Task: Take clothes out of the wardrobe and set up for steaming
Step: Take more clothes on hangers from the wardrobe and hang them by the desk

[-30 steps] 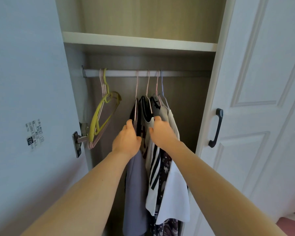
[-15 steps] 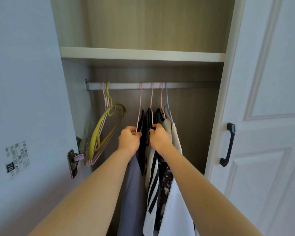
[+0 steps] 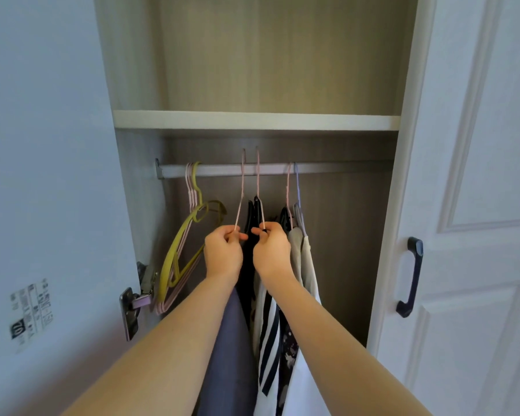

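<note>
Head view: left hand point(image 3: 223, 253) and right hand point(image 3: 271, 252) each pinch a pink hanger, hooks now raised above the rail point(image 3: 342, 169), so both garments are coming free.

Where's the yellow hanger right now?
In the head view, the yellow hanger hangs empty at the left end of the rail, bunched with pink hangers, left of the left hand.

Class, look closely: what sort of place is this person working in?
Probably a bedroom wardrobe: clothes on hangers along a rail, a shelf above, and a panelled door standing open.
</note>
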A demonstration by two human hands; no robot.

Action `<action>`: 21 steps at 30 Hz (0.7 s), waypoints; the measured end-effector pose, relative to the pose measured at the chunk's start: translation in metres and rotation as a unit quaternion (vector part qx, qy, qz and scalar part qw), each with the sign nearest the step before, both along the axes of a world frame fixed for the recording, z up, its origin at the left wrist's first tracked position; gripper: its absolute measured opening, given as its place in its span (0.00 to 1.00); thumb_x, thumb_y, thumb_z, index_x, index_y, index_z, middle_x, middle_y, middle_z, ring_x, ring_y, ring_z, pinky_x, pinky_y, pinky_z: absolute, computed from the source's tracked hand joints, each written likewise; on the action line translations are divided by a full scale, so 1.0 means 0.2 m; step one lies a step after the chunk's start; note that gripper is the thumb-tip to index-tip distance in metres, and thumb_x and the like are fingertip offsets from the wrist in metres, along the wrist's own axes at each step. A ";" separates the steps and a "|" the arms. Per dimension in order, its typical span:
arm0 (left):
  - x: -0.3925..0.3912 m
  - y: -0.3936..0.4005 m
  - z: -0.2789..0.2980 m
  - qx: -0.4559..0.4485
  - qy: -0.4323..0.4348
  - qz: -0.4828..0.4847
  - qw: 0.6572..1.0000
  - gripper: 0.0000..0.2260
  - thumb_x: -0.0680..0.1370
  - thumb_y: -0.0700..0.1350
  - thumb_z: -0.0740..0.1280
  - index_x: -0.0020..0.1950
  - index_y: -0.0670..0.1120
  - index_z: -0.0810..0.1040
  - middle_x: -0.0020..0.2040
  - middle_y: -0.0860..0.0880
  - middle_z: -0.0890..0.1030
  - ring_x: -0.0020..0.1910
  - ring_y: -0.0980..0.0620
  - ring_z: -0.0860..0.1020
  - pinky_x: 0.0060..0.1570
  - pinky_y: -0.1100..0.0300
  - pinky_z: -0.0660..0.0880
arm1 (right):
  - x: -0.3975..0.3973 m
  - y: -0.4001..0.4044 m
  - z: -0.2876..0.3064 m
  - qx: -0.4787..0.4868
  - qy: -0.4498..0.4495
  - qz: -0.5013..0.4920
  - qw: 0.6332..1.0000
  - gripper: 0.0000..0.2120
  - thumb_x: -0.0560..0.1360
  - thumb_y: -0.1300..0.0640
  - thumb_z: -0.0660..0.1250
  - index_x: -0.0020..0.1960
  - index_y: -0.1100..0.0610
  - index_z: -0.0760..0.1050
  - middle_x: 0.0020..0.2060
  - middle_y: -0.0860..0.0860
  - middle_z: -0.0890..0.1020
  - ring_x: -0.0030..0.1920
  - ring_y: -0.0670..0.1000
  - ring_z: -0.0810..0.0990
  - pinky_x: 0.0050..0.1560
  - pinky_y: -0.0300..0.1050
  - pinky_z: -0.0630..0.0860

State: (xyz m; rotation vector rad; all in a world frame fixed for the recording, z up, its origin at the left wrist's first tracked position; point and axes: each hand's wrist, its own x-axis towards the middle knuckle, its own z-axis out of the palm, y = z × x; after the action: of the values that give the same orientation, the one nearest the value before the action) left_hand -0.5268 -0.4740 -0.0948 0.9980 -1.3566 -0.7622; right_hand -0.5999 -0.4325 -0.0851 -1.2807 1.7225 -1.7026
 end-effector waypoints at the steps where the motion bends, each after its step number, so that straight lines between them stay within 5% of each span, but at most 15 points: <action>1: 0.00 0.00 0.02 0.000 0.008 -0.002 1.000 0.09 0.80 0.36 0.60 0.50 0.42 0.80 0.41 0.50 0.81 0.48 0.50 0.78 0.51 0.60 0.69 | 0.00 0.01 0.02 -0.005 0.004 0.001 1.000 0.18 0.79 0.69 0.52 0.68 0.61 0.66 0.63 0.54 0.77 0.51 0.51 0.77 0.33 0.30 0.67; 9: -0.02 0.14 0.06 0.033 0.067 -0.015 0.997 0.09 0.79 0.36 0.59 0.52 0.43 0.78 0.44 0.49 0.82 0.49 0.51 0.78 0.50 0.61 0.67 | 0.00 0.14 0.03 -0.019 -0.004 -0.011 1.000 0.14 0.81 0.65 0.52 0.65 0.60 0.68 0.61 0.53 0.78 0.29 0.43 0.69 0.24 0.30 0.65; 17: 0.00 0.40 -0.01 0.087 0.115 -0.045 0.988 0.10 0.80 0.36 0.59 0.57 0.40 0.77 0.43 0.53 0.80 0.45 0.57 0.75 0.40 0.67 0.66 | 0.02 0.40 -0.02 0.009 0.005 -0.018 1.000 0.15 0.82 0.63 0.52 0.67 0.59 0.67 0.61 0.51 0.78 0.39 0.45 0.75 0.31 0.28 0.70; 21: 0.04 0.56 -0.05 0.123 0.134 -0.070 0.981 0.10 0.79 0.37 0.60 0.48 0.48 0.79 0.50 0.49 0.81 0.55 0.50 0.77 0.59 0.53 0.73 | 0.05 0.55 -0.02 0.025 -0.023 -0.011 0.999 0.16 0.81 0.65 0.54 0.67 0.57 0.67 0.59 0.49 0.79 0.31 0.42 0.70 0.26 0.29 0.67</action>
State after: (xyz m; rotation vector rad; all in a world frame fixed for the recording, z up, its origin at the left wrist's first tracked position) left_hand -0.5197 -0.3623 -0.1042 0.9565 -1.1236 -1.1506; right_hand -0.5907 -0.3226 -0.0888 -1.1956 1.7482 -1.6765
